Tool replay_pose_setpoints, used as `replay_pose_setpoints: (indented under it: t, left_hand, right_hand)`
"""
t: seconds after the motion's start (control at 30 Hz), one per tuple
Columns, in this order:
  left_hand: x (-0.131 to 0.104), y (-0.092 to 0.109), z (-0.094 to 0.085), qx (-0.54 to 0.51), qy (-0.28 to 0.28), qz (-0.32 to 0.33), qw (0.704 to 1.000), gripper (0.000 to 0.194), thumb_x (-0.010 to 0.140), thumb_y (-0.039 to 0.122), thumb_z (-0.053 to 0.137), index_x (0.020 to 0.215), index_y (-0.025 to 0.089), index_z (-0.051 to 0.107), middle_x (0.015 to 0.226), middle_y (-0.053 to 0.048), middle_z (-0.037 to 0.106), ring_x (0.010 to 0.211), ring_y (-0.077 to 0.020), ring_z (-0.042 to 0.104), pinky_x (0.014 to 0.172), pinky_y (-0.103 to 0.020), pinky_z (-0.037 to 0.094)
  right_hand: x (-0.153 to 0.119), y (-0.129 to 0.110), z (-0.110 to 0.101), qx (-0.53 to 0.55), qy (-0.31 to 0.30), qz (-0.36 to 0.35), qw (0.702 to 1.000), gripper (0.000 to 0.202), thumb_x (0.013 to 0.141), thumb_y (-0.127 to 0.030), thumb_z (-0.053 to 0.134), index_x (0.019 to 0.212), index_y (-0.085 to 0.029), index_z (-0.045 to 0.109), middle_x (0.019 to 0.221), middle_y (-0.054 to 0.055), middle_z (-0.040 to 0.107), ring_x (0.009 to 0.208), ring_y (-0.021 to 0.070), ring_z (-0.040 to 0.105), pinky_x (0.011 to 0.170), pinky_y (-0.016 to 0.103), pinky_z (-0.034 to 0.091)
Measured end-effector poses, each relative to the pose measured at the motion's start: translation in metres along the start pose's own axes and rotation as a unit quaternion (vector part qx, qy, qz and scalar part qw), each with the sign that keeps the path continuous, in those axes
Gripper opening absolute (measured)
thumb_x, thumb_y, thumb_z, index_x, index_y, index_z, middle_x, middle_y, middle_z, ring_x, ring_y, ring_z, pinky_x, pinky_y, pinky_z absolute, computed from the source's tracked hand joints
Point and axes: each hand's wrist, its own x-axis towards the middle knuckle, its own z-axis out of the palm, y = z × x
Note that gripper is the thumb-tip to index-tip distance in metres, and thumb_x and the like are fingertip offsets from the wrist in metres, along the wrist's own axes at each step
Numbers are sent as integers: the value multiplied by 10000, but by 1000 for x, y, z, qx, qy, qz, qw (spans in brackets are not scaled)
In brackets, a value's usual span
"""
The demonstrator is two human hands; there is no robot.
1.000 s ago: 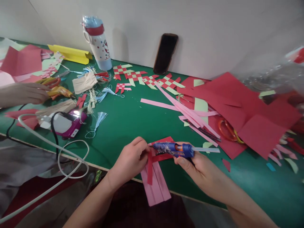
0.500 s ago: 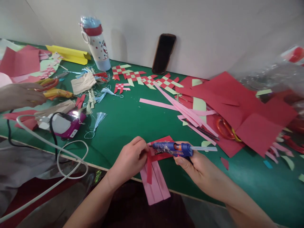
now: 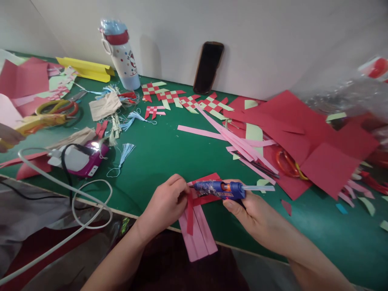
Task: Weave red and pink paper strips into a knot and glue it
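Observation:
My right hand [image 3: 247, 210] is wrapped round a blue hot glue gun [image 3: 212, 190], with a clear glue stick [image 3: 259, 188] poking out of its back end. The gun's nozzle points left and meets the paper right at the fingertips of my left hand [image 3: 169, 198]. Those fingers pinch pink and red paper strips [image 3: 198, 236] that cross each other at the table's front edge. Long pink strips hang over the edge, and one red strip [image 3: 190, 216] lies across them. The exact spot under the nozzle is hidden by fingers and gun.
Woven paper fish [image 3: 189, 102], a bottle [image 3: 123, 56] and a phone [image 3: 209, 66] stand or lie along the wall. Red sheets [image 3: 273, 121] and scissors [image 3: 286, 163] are right. Tassels [image 3: 125, 153], a purple power strip [image 3: 93, 159] and a white cable [image 3: 91, 198] are left.
At the left, another person's hand has moved left and toward the front with a yellow glue gun, uncovering scissors. My hands and the blue glue gun hold nearly the same place.

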Motion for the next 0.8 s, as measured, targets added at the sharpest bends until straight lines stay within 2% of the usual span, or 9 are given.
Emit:
replay_pose_setpoints:
  t: [0.17,0.3,0.47,0.63,0.8]
  left_hand:
    - [0,-1,1,-2,0,1,1000,203,745,2,457,773,192,522,873,-9,564,748,-122,575,666,-238,443]
    - [0,-1,1,2,-2,-2,1000,205,752,-2,459,775,192,523,873,-8,561,746,-118,573,668,-232,444]
    - [0,-1,1,-3,-1,0,1000,216,746,-10,456,781,189,529,879,-9,564,754,-119,572,683,-236,446]
    - [1,1,-1,5,2,-7,1000,198,781,11,466,813,187,551,866,-7,566,707,-109,553,629,-226,421]
    - [1,3,0,-1,9,-17,1000,171,782,44,492,847,200,517,828,14,556,673,-101,521,587,-213,389]
  right_hand:
    - [-1,1,0,-3,6,13,1000,427,961,-509,376,1069,-191,640,667,20,614,578,186,566,572,305,497]
    - [0,-1,0,-8,2,16,1000,435,958,-527,368,1010,-191,638,661,19,599,580,184,559,553,294,484]
    - [-1,0,0,0,5,13,1000,421,967,-507,377,1123,-194,613,656,4,591,572,175,552,549,287,484]
    - [-5,3,1,25,2,13,1000,359,967,-490,390,983,-207,609,720,18,623,643,175,590,609,299,512]
    - [-9,12,3,75,23,48,996,407,951,-557,395,841,-206,571,690,16,575,591,147,526,530,272,456]
